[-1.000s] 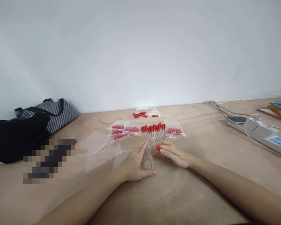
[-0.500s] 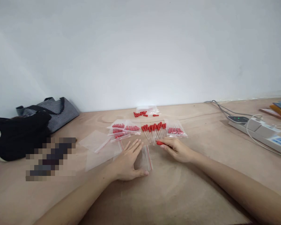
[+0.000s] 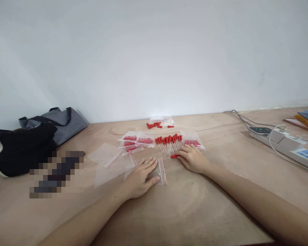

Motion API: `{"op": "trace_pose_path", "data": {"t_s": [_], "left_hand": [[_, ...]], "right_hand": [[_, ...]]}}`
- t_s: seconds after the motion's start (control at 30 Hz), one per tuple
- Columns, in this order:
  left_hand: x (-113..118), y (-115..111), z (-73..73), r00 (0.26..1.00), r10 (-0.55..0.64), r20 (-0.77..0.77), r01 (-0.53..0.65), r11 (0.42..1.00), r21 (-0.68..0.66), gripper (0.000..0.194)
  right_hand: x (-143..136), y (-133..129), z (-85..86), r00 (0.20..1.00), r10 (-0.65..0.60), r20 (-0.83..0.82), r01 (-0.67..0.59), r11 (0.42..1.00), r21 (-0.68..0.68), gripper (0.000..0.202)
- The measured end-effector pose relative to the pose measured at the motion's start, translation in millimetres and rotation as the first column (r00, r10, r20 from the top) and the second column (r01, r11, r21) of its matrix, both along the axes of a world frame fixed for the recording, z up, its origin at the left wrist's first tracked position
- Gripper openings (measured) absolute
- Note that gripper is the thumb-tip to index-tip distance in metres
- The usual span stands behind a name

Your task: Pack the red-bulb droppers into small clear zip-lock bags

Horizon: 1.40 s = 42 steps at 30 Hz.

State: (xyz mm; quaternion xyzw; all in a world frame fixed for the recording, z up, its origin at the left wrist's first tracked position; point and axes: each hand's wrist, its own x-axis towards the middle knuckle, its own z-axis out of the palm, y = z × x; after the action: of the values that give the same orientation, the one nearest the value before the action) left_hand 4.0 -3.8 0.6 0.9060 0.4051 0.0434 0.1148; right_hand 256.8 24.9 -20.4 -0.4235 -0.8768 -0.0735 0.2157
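1. The right hand has changed most: half a second ago its thumb and fingers pinched a red bulb, and now it is turned more palm-down, with its fingertips at that bulb's right end
2. That single red-bulbed dropper lies crosswise just in front of the row of droppers, bulb toward the left; a second ago it was nearer the person, beside the small zip bag — so the work now seems to centre on the row, not on the bag
3. The left hand has drawn its thumb in closer to its fingers, while the small zip bag stays flat beneath it, red-striped edge showing to the right
4. Pose: both forearms reach in from the near edge of the desk; the left hand rests palm-down, fingers extended and released, seemingly pressing the bag; the right hand is low, fingers bent — whether it grasps the dropper cannot be told, as its thumb is mostly hidden
5. Filled bags lie left of the row, another filled bag right of it, and loose red bulbs farther back by the wall
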Motion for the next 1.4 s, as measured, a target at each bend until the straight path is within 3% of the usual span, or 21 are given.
{"op": "trace_pose_path", "data": {"t_s": [0.1,0.3,0.7,1.17,1.27,1.4], "left_hand": [[-0.3,-0.1,-0.8,1.000,-0.001,0.013,0.001,1.000,0.008,0.056],[0.3,0.1,-0.5,1.000,-0.010,0.017,0.009,1.000,0.017,0.055],[1.9,-0.9,1.2,0.999,-0.001,0.044,0.001,1.000,0.012,0.055],[1.9,0.6,0.2,0.999,-0.004,0.042,0.004,1.000,0.012,0.049],[3.7,1.2,-1.7,0.997,-0.014,0.073,0.013,1.000,0.007,0.044],[8.7,-0.8,-3.3,0.993,-0.076,0.091,0.076,0.997,0.005,0.044]], "right_hand": [[0.5,-2.4,0.1,0.997,0.032,-0.069,-0.030,0.999,0.021,0.024],[-10.9,-18.9,3.4,0.963,0.263,-0.054,-0.265,0.964,-0.017,0.028],[-18.5,-20.4,6.6,0.942,0.336,0.017,-0.335,0.941,-0.049,0.030],[-22.6,-21.0,8.0,0.941,0.337,-0.041,-0.339,0.938,-0.070,0.029],[-31.9,-20.7,3.3,0.946,0.310,-0.097,-0.312,0.950,-0.007,0.021],[-45.7,-17.8,-5.2,0.961,0.185,-0.205,-0.151,0.974,0.172,0.013]]}}
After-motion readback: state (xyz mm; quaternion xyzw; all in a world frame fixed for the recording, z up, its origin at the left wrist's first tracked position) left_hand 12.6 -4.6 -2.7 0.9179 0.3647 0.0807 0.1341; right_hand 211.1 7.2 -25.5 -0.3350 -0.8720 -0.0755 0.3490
